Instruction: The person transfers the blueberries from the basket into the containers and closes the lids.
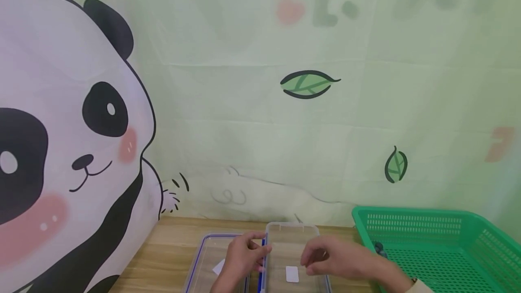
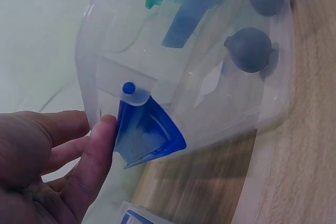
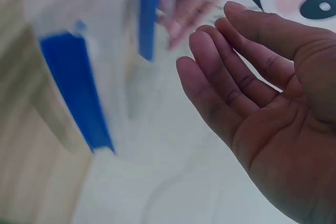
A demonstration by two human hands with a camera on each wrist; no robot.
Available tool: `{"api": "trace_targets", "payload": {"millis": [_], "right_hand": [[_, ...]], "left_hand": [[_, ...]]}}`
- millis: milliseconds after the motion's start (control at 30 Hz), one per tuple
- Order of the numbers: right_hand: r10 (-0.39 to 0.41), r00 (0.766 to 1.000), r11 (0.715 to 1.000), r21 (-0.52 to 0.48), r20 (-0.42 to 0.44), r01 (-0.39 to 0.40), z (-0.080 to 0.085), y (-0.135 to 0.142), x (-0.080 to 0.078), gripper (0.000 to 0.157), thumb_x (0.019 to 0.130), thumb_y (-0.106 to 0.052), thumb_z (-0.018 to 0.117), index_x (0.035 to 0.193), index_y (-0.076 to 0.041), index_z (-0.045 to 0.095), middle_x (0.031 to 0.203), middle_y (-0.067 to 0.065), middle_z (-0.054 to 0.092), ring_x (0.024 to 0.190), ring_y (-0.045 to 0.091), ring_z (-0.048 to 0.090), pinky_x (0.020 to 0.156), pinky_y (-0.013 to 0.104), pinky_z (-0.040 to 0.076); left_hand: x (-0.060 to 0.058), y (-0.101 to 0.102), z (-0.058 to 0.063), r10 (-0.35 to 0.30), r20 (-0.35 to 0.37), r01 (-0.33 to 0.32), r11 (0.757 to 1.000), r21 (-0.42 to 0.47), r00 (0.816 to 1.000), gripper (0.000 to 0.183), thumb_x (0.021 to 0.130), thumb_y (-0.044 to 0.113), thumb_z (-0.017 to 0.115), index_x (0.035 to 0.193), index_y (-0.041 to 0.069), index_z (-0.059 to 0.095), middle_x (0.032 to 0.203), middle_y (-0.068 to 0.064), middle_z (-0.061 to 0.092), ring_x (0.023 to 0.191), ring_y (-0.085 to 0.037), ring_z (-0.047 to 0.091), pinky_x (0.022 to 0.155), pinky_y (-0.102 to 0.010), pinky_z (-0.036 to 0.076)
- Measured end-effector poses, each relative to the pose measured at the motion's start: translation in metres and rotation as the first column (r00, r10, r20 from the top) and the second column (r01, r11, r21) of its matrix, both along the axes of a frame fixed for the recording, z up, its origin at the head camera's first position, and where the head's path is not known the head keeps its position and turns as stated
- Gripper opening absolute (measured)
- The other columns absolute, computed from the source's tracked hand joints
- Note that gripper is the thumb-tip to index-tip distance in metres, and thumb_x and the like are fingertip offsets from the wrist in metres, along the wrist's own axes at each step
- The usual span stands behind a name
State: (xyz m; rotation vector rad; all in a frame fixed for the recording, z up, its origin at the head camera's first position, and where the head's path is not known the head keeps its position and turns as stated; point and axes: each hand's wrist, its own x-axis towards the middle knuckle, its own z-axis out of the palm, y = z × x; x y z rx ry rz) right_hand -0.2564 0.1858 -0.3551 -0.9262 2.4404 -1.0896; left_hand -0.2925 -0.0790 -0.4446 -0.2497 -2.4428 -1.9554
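A clear plastic storage box [image 1: 281, 252] with blue latches stands on the table, and a small white rectangle [image 1: 292, 274] shows on it. My left hand [image 1: 243, 257] pinches its left rim, thumb and fingers on either side, beside a blue latch [image 2: 149, 135]. Two dark round objects with small pointed tips, one of them a grey ball [image 2: 250, 51], lie inside the box in the left wrist view. Over the box's right side hovers my right hand [image 1: 338, 257]; in the right wrist view its fingers [image 3: 210, 82] are loosely bent and hold nothing.
Left of the box lies a clear lid [image 1: 207, 257] with a blue seal line and a white label [image 1: 219, 267]. A green plastic basket [image 1: 415, 214] stands at the right with dark items [image 1: 379, 248] by its left wall. A panda-printed cloth [image 1: 244, 125] hangs behind the table.
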Motion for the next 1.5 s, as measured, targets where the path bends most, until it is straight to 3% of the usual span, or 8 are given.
{"api": "trace_targets", "payload": {"millis": [167, 300, 567, 800, 1067, 1233, 1500], "right_hand": [[-0.053, 0.994, 0.999, 0.001, -0.099, 0.053, 0.024, 0.019, -0.004, 0.005, 0.098, -0.017, 0.079, 0.103, -0.016, 0.077, 0.099, -0.006, 0.074, 0.092, 0.012, 0.068, 0.079, 0.026, 0.06], [-0.083, 0.988, 0.996, -0.019, -0.129, 0.082, 0.039, 0.037, -0.008, 0.008, 0.099, -0.018, 0.078, 0.106, -0.013, 0.077, 0.101, -0.004, 0.075, 0.094, 0.014, 0.069, 0.081, 0.027, 0.06], [-0.16, 0.959, 0.985, 0.021, -0.233, 0.169, 0.053, 0.079, -0.023, 0.012, 0.1, -0.021, 0.077, 0.109, -0.013, 0.077, 0.104, -0.005, 0.075, 0.097, 0.011, 0.07, 0.08, 0.028, 0.061], [-0.22, 0.934, 0.97, 0.035, -0.281, 0.239, 0.045, 0.116, -0.04, 0.021, 0.102, -0.025, 0.074, 0.115, -0.009, 0.077, 0.109, -0.001, 0.076, 0.103, 0.017, 0.07, 0.084, 0.031, 0.06], [-0.288, 0.938, 0.956, 0.006, -0.195, 0.295, 0.03, 0.148, -0.052, 0.026, 0.103, -0.021, 0.072, 0.118, -0.001, 0.074, 0.112, 0.01, 0.075, 0.102, 0.024, 0.07, 0.082, 0.032, 0.062], [-0.331, 0.937, 0.942, 0.024, -0.114, 0.335, 0.021, 0.162, -0.057, 0.026, 0.103, -0.017, 0.071, 0.119, 0.003, 0.072, 0.112, 0.013, 0.074, 0.101, 0.027, 0.07, 0.084, 0.041, 0.064], [-0.321, 0.946, 0.943, 0.082, -0.031, 0.323, -0.008, 0.182, -0.07, 0.018, 0.099, -0.007, 0.071, 0.111, 0.006, 0.072, 0.105, 0.013, 0.073, 0.094, 0.032, 0.069, 0.078, 0.047, 0.065]], "left_hand": [[0.0, 0.0, 0.0, 0.002, -0.001, -0.002, 1.0, 0.0, 1.0, 0.041, 0.093, 0.004, 0.082, 0.13, -0.008, 0.068, 0.078, -0.007, 0.066, 0.058, -0.014, 0.065, 0.052, -0.032, 0.065], [0.0, 0.0, 0.0, 0.006, 0.005, -0.006, 1.0, 0.0, 1.0, 0.04, 0.093, 0.004, 0.082, 0.13, -0.007, 0.069, 0.078, -0.007, 0.066, 0.058, -0.014, 0.065, 0.052, -0.032, 0.065], [0.0, 0.0, 0.001, 0.01, 0.009, -0.01, 1.0, 0.002, 1.0, 0.04, 0.093, 0.004, 0.082, 0.13, -0.007, 0.069, 0.079, -0.008, 0.066, 0.058, -0.014, 0.065, 0.052, -0.032, 0.064], [-0.001, 0.001, 0.001, 0.024, 0.012, -0.024, 1.0, -0.008, 1.0, 0.04, 0.092, 0.004, 0.082, 0.129, -0.006, 0.07, 0.078, -0.007, 0.066, 0.057, -0.014, 0.065, 0.052, -0.032, 0.064], [0.0, 0.0, 0.0, 0.02, 0.007, -0.02, 1.0, 0.001, 1.0, 0.04, 0.092, 0.003, 0.082, 0.129, -0.007, 0.07, 0.078, -0.007, 0.066, 0.057, -0.013, 0.065, 0.052, -0.032, 0.064], [0.0, 0.0, -0.001, 0.021, 0.0, -0.021, 1.0, 0.0, 1.0, 0.039, 0.092, 0.003, 0.082, 0.128, -0.007, 0.07, 0.078, -0.008, 0.065, 0.057, -0.014, 0.066, 0.052, -0.032, 0.064], [-0.001, -0.001, -0.002, 0.015, -0.004, -0.015, 1.0, -0.006, 1.0, 0.038, 0.093, 0.003, 0.082, 0.128, -0.006, 0.07, 0.079, -0.008, 0.065, 0.058, -0.015, 0.066, 0.052, -0.032, 0.064]]}}
